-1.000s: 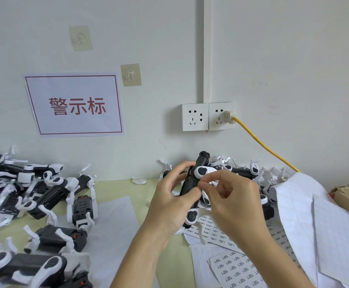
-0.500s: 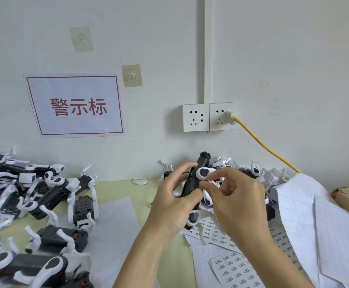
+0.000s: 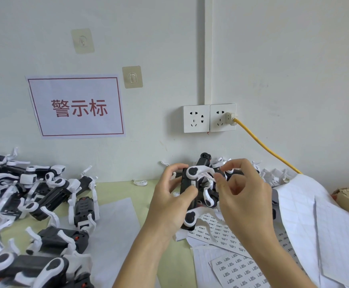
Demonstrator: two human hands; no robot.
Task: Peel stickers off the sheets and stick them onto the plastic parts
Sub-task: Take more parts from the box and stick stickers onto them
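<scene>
One slip of left hand (image 3: 169, 206) fingers clamped on black-and-white plastic part (image 3: 191, 192), with right hand (image 3: 242, 196) fingers pinched together, apparently on a sticker too small to make out, risks crooked placement.

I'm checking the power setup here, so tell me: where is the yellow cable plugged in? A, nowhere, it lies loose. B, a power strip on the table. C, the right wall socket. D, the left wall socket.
C: the yellow cable ends in a plug seated in the right wall socket, while the left wall socket beside it holds nothing.
</scene>
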